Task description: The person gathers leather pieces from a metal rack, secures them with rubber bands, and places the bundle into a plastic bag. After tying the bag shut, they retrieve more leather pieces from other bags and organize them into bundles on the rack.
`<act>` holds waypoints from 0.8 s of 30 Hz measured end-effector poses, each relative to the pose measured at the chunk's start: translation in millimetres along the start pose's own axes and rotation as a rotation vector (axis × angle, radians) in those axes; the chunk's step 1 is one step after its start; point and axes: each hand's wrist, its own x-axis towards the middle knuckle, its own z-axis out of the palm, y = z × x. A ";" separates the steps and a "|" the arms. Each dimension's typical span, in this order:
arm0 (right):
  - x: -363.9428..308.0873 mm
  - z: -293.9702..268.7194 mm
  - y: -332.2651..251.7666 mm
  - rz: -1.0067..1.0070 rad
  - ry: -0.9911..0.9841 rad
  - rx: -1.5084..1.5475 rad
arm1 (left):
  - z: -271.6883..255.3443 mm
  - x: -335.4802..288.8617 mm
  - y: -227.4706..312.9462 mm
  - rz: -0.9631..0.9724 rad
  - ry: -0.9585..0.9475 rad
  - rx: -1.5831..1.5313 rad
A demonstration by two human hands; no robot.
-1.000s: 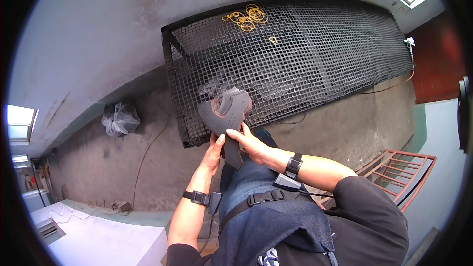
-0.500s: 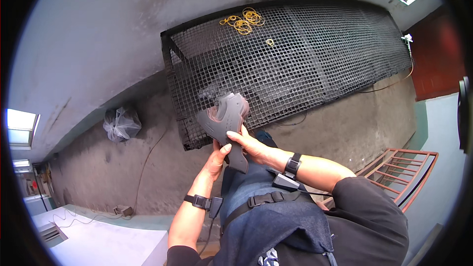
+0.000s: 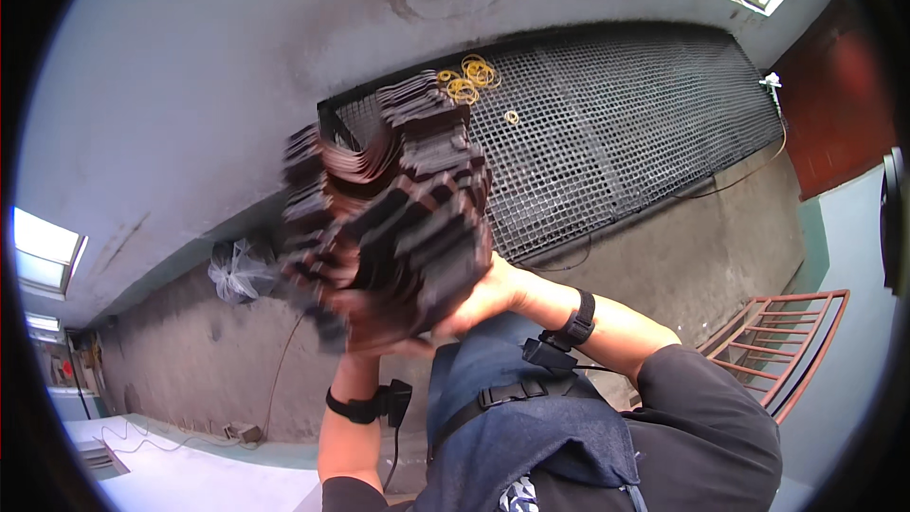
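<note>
A thick stack of flat, dark grey and brown cut-out pieces is raised in front of me, tilted so that its layered edges and curved notch show. Motion blurs it. My right hand grips its lower right side, closed round the edge. Under its lower end, my left hand holds the stack from below, and its fingers are mostly covered by the pieces. The stack hides the left end of the black mesh-topped table.
Yellow elastic loops lie on the far part of the mesh. A clear plastic bag sits on the floor at left, partly behind the stack. At right stands a reddish metal rack. A white nozzle with a hose hangs at the table's right end.
Both hands have lifted the stack up and toward me, so it looks much larger. It has turned from its flat face to its layered edges, and the pieces look fanned.
</note>
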 end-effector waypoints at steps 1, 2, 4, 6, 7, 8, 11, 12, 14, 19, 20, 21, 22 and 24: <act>23.7 2.0 -36.2 0.197 0.014 0.188 | -1.8 -12.2 3.1 0.013 0.007 0.001; 26.9 -1.6 -38.4 0.181 0.023 0.170 | -8.2 -30.5 5.7 0.036 -0.010 -0.002; 35.5 0.2 -39.2 -0.533 -0.120 -0.683 | -32.5 -66.3 14.8 0.069 -0.015 0.003; 43.4 -2.6 -49.1 -0.565 -0.133 -0.596 | -16.5 -93.0 21.5 0.096 -0.009 0.011; 48.9 -2.2 -54.6 -0.581 -0.153 -0.498 | -20.7 -71.9 29.8 0.108 0.004 0.019; 54.1 -2.3 -59.5 -0.595 -0.173 -0.400 | -13.9 -71.0 34.7 0.120 0.017 0.026; 55.8 -6.6 -59.8 -0.593 -0.190 -0.261 | -20.5 -62.7 46.0 0.160 0.032 0.032; 53.9 -8.2 -59.7 -0.566 -0.177 -0.216 | -37.5 -41.1 52.5 0.171 0.033 0.032; 55.3 3.1 -59.7 -0.514 -0.182 -0.096 | -111.2 37.5 94.3 0.187 0.071 0.041; 59.6 44.1 -58.5 -0.331 -0.226 0.193 | -189.1 169.0 167.3 0.228 0.185 0.037; 57.6 39.6 -56.8 -0.279 -0.201 0.223 | -157.6 141.5 151.6 0.238 0.169 0.014; 48.3 14.6 -55.3 -0.227 -0.114 0.220 | -89.7 96.5 112.4 0.250 0.086 -0.029; 45.8 11.7 -55.8 -0.186 -0.092 0.259 | -34.1 9.7 86.6 0.257 0.075 -0.041; 44.9 23.6 -55.5 -0.101 -0.097 0.366 | -2.2 -54.5 79.9 0.268 0.107 -0.047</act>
